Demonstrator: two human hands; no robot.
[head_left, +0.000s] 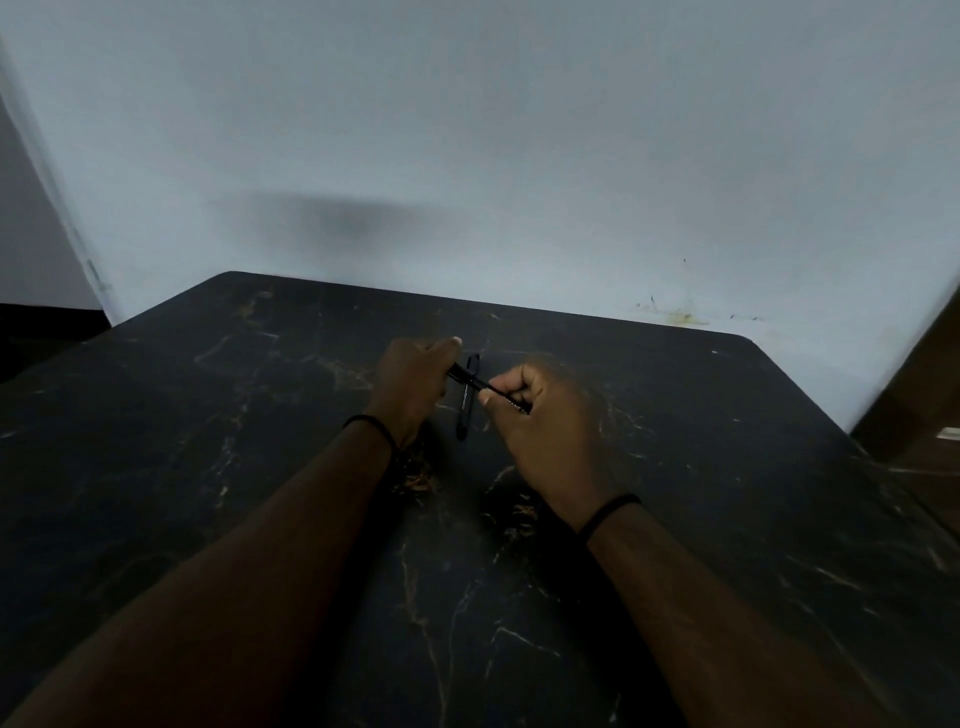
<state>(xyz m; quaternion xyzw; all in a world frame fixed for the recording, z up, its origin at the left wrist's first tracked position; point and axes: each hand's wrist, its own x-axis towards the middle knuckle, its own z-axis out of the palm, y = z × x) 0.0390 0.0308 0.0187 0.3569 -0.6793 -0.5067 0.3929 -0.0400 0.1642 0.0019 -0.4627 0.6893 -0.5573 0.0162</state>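
Both hands hold one black pen just above the dark marble table. My left hand grips its far left end with curled fingers. Its near right end is gripped by my right hand, thumb on the barrel. Only a short middle stretch of this pen shows between the hands. A second black pen lies on the table under them, pointing away from me. Each wrist wears a black band.
The table's far edge meets a pale wall. A dark gap lies off the left edge. Brown furniture stands at the right, past the table's corner.
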